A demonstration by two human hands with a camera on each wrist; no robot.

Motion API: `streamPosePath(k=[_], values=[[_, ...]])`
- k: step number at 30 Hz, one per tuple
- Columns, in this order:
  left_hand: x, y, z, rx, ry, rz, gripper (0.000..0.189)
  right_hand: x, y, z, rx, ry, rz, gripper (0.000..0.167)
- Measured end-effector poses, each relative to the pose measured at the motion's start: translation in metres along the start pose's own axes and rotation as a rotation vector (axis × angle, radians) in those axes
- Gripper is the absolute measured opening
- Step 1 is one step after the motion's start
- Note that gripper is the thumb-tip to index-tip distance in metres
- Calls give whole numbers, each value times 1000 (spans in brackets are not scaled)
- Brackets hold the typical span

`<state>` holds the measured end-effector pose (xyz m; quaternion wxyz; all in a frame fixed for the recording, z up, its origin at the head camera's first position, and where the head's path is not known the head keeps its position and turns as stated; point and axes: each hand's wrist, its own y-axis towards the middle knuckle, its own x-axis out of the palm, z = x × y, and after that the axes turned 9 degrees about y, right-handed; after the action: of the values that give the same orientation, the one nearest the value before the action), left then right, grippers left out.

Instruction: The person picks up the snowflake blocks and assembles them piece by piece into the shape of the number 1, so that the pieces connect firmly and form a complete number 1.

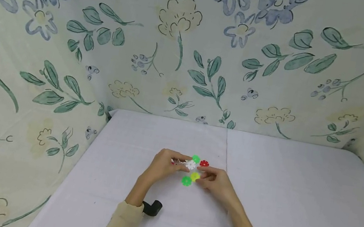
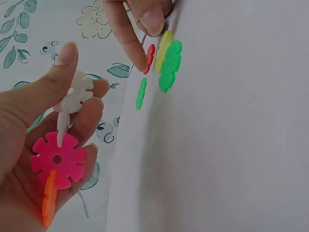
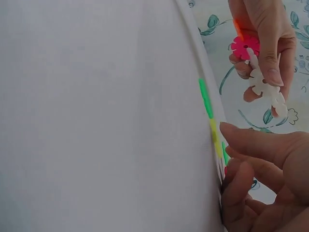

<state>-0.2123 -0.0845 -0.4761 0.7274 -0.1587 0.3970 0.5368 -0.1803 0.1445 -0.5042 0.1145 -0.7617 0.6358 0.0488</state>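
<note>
My left hand (image 1: 162,164) grips a chain of slotted flower-shaped plastic discs between thumb and fingers, above the table. In the left wrist view an orange disc (image 2: 49,200) joins a pink disc (image 2: 71,162); white discs (image 2: 83,94) follow toward the fingertips. Opposite, my right hand (image 1: 219,183) hovers close to the loose discs, thumb apart from the fingers and nothing held between them. Nearest its fingertips are a yellow disc (image 1: 195,176) and a red disc (image 1: 204,163). One green disc (image 1: 186,181) overlaps the yellow one's edge; another green disc (image 1: 196,158) sits farther back.
A white cloth covers the table (image 1: 296,203), with a crease running front to back. Behind and beside it hangs a floral curtain (image 1: 173,76). Black wrist-worn devices (image 1: 152,208) show at both cuffs.
</note>
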Motion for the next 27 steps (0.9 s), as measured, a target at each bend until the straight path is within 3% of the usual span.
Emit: streamPosePath(k=[4,8,14,22,27], values=[[1,0,-1,-12,-11,0,32,7,6,-3,-47,-137,29,33],[1,0,-1,-13,-2,14,32,10,6,-7,-21,-213,53,26],[-1,0,1,-12,-22,4,32,7,-3,-14,-38,-293,-7,27],[0,-1,4,18,-74,-64,30,-5,-14,-12,-184,-290,-131,22],[1,1,7,42,-108,-76,28,-15,-19,-8,-253,-264,-153,23]])
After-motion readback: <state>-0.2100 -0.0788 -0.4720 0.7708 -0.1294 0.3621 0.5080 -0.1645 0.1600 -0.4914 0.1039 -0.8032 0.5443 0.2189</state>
